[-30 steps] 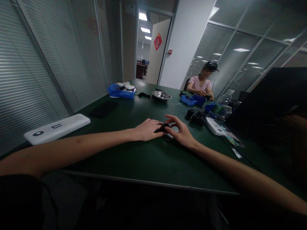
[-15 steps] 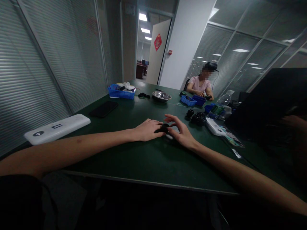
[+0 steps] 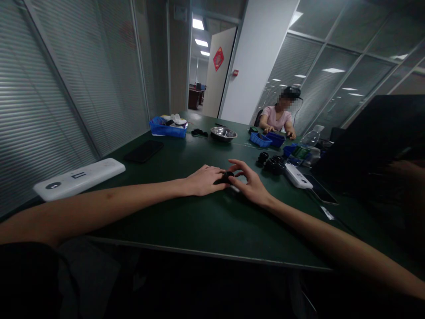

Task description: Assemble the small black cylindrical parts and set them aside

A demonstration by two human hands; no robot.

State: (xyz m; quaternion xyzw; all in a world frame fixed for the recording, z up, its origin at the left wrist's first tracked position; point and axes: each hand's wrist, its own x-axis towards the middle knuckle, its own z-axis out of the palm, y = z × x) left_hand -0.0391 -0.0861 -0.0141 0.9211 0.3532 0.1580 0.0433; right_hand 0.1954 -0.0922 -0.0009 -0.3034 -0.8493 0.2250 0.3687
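Near edge of the desk [image 3: 186,221] runs below both hands, with room to move between; a part dropped here could roll toward that edge. Left hand [image 3: 204,180] lies palm down and appears to pinch the black part [image 3: 228,176] between thumb and fingers. Right hand [image 3: 250,184] is half curled, thumb on the part, index raised; can't tell if it grips. Pale bit under the right thumb, unclear what. Main risk: part is small, fingertip hold looks light, so it could slip; dark on dark green, easy to lose. White case [image 3: 83,177] sits just beyond the left forearm [image 3: 133,199]; a wide elbow swing could knock it. To the right, black pieces [image 3: 275,165] and power bank [image 3: 298,176] limit sideways reach. Farther: black slab [image 3: 144,151], then steel bowl [image 3: 223,134].
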